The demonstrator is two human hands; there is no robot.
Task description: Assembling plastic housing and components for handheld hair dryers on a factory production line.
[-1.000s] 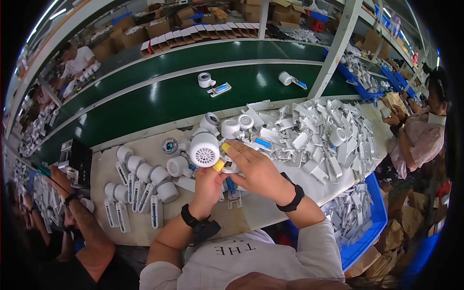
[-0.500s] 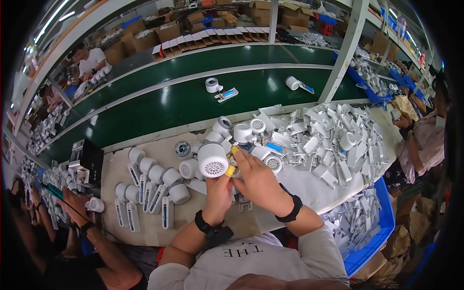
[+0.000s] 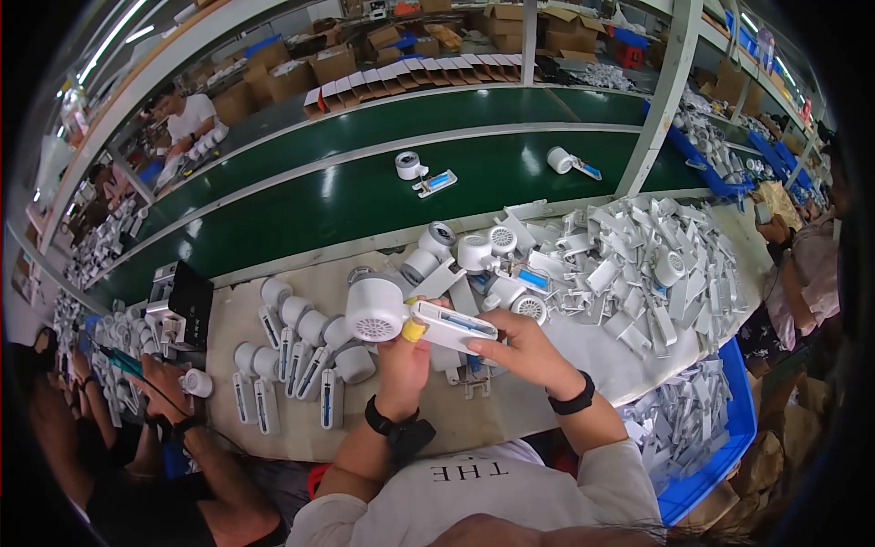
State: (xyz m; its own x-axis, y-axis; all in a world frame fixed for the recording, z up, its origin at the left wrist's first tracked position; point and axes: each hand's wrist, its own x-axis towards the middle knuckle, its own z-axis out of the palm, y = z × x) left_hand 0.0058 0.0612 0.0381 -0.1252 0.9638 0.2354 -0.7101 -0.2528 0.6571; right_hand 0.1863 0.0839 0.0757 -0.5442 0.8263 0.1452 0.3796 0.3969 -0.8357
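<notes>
A white handheld fan (image 3: pixel 375 301) is held level above the table, its round grilled head to the left and its handle to the right. My left hand (image 3: pixel 404 376) is closed around the neck, with yellow coverings on fingertips. With thumb and fingers, my right hand (image 3: pixel 527 354) grips the far end of the handle, where a long slot shows a blue strip inside. Several fan heads and open handles with blue batteries (image 3: pixel 531 279) lie just beyond my hands. To the left, fans with handles attached (image 3: pixel 312 328) stand grouped in rows.
A heap of white plastic handle shells (image 3: pixel 629 264) covers the table's right side. Below it sits a blue bin (image 3: pixel 743 401) of similar parts. A green conveyor (image 3: pixel 346 196) runs behind, carrying two opened fans. At left, a co-worker's hand (image 3: pixel 164 387) holds a tool beside a black box (image 3: pixel 182 305).
My right hand has moved right, from the neck to the handle's end. The fan has turned so its handle points right and shows fully. My view has shifted slightly.
</notes>
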